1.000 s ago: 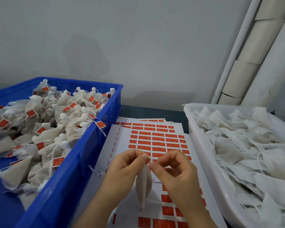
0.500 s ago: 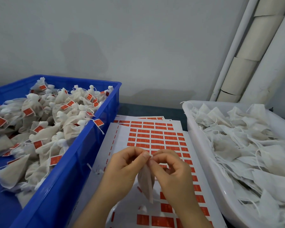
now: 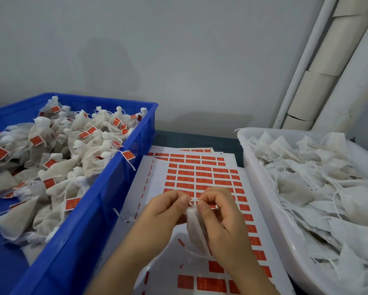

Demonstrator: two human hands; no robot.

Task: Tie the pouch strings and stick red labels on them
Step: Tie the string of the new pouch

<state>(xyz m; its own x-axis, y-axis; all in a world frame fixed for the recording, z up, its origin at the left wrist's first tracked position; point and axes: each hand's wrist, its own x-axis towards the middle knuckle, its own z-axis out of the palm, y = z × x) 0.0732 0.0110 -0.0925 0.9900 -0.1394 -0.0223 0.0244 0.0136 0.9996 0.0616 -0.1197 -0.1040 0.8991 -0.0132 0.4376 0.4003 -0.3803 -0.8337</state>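
Left hand (image 3: 164, 209) and right hand (image 3: 219, 211) now slightly further apart, fingers (image 3: 183, 200) of both pinching string (image 3: 193, 201) taut above pouch (image 3: 194, 228), lower centre; mid-tie, next likely cinch knot, then peel a red label (image 3: 202, 174).

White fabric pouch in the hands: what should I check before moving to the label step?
1. Small white fabric pouch held between both hands: ok.
2. Left hand and right hand pinch its thin white string: ok.
3. Knot pulled tight: cannot tell.
4. White sheet of red rectangular labels lies under the hands, labels remaining: ok.
5. Red label on this pouch: not ok, none seen.
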